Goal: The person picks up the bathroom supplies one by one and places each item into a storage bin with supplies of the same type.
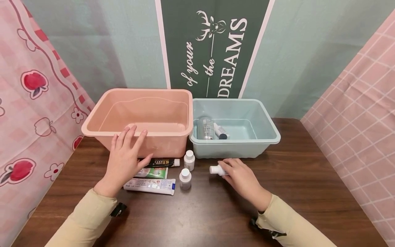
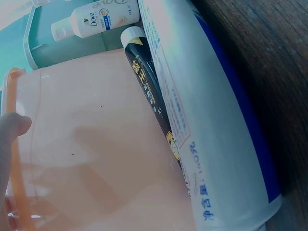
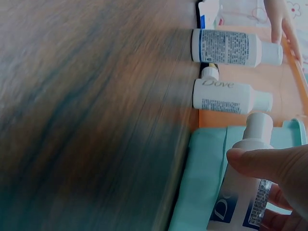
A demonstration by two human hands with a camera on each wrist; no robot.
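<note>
From my remote post, I see the right hand [image 1: 242,176], right of centre in the head view, clamped round a small white bottle [image 1: 218,170] held sideways, thumb near its neck, seemingly for a secure grip. At left, the left hand [image 1: 124,160] rests, fingers apart, on the front rim of the pink bin [image 1: 166,145], perhaps steadying it. Two similar bottles [image 1: 185,180] stand mid-frame on the tabletop [image 1: 172,221], upright on their bases.

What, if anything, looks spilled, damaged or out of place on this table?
Nothing stands out: I see no spill or damage. The white bottle in the right hand is tipped sideways, unlike the two standing bottles, but its cap is on, so this hardly looks odd.
</note>
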